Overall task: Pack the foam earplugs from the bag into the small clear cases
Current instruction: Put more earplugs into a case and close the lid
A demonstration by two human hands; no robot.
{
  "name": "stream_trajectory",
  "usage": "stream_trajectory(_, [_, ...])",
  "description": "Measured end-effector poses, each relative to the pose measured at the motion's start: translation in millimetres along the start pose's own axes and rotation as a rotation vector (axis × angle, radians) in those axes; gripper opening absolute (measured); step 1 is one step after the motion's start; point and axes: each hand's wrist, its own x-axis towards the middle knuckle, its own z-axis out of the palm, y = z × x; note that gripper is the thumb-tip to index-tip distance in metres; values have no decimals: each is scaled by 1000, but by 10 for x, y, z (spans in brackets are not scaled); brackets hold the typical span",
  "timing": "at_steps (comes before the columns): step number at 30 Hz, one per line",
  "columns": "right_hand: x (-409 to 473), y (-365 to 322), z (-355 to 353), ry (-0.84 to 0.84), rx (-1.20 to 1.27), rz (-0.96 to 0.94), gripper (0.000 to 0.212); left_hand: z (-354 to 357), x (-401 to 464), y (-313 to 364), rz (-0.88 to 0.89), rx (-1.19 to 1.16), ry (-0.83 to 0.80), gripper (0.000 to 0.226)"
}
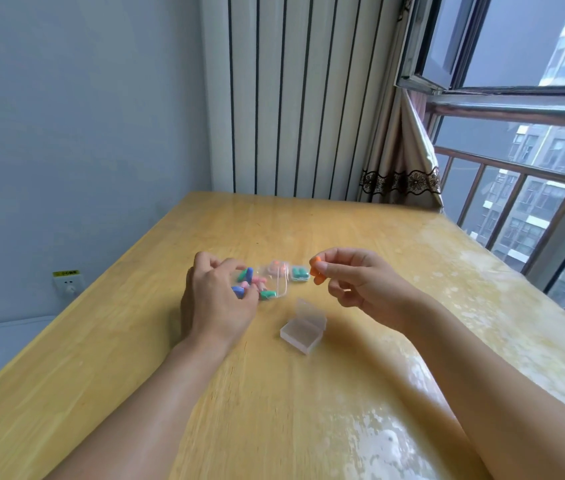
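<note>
My left hand (pixel 217 296) grips the clear plastic bag (pixel 263 285) on the wooden table; blue, green and pink foam earplugs show through it. My right hand (pixel 353 282) hovers above the table to the right, pinching orange earplugs (pixel 316 270) between thumb and fingers. An open, empty clear case (pixel 303 327) sits on the table in front of both hands, lid raised. Behind the bag lie a case holding orange earplugs (pixel 277 267) and a case holding green earplugs (pixel 299 273).
The wooden table (pixel 274 410) stands in a corner against a grey wall on the left and a striped panel behind. A curtain (pixel 402 157) and an open window with railing run along the right. A wall socket (pixel 68 284) sits low left.
</note>
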Motion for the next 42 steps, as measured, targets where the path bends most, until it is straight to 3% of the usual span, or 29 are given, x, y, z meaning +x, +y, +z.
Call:
stream_trajectory(2, [-141,-86,59,-15,-40,-22,12,-87,-5,69,117,-115,62,19])
stream_trajectory(5, [-375,-136,163,-60,-87,-73,14,-133,-82,176,273,-357,-180,25])
stream_trajectory(8, [-502,-126,257,-70,-309,-135,11,-103,-145,190,198,-392,-490,46])
stream_trajectory(11, [-497,-62,322,-26,-605,-188,6,-61,-165,184,151,-381,-603,41])
stream_trajectory(16, [-493,12,344,135,-903,-286,9,-56,-199,224,120,-389,-615,40])
stream_trajectory(21, [-526,-16,371,122,-1026,-198,13,-55,-247,262,120,-358,-649,42])
stream_trajectory(26, [-501,6,395,121,-936,29,20,-68,-284,285,188,-279,-672,28])
stream_trajectory(32, [-508,-70,351,156,-699,99,16,-46,-300,301,171,-337,-612,29])
stream_trajectory(36, [-506,-65,343,139,-737,65,16,-22,-319,359,59,-342,-652,40])
stream_trajectory(40, [-449,-26,344,138,-826,63,16,38,-338,361,62,-259,-640,17])
stream_trajectory(42, [-448,-39,353,96,-860,119,22,52,-335,357,70,-278,-573,19])
